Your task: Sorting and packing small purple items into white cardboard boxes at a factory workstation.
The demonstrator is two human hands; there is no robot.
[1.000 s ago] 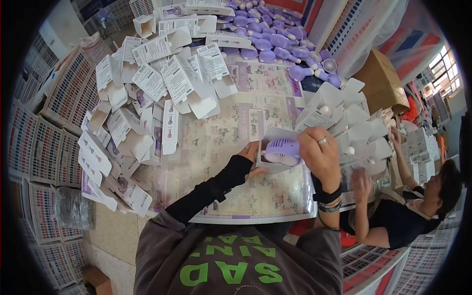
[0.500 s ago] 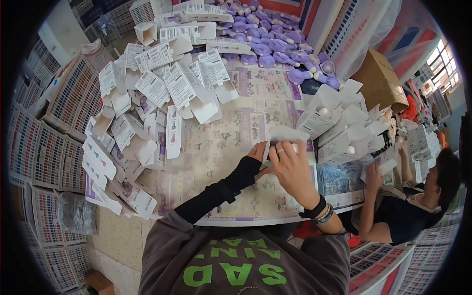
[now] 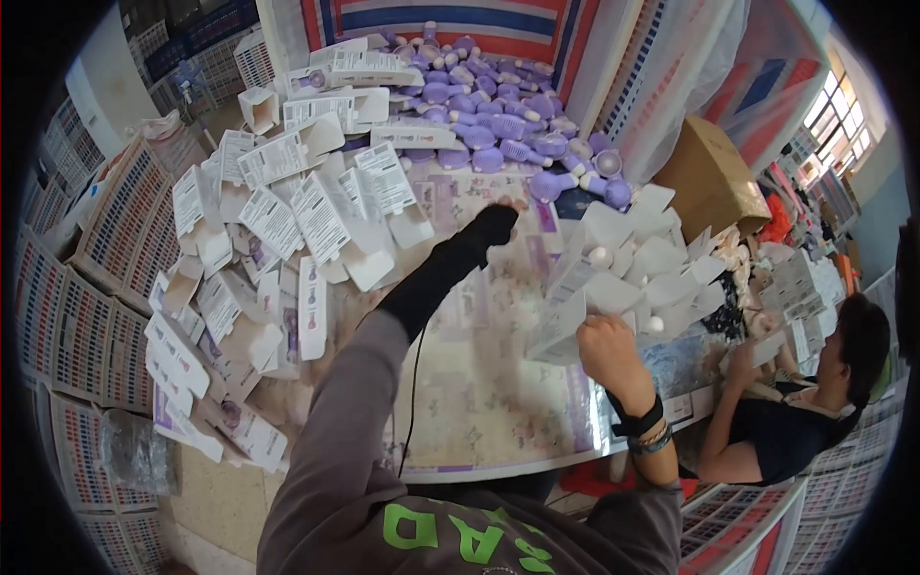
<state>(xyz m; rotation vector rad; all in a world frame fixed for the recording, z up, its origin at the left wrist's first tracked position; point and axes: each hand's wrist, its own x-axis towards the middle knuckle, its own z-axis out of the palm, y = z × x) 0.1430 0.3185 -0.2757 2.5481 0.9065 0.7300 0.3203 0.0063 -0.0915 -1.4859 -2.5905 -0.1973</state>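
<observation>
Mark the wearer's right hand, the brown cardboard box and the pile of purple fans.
Right hand (image 3: 613, 356): head view, back of the hand.
Brown cardboard box (image 3: 707, 182): head view, its side.
Pile of purple fans (image 3: 506, 126): head view, a fan mid-pile.

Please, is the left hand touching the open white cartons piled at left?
Apart. The head view shows patterned tabletop between the left hand and the nearest white carton.

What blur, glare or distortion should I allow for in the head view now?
Head view: the left hand looks soft around the fingers; glare whitens the tabletop at its near right; the window is very bright. Head view also: fisheye bows the tabletop's near edge, corners black.
</observation>
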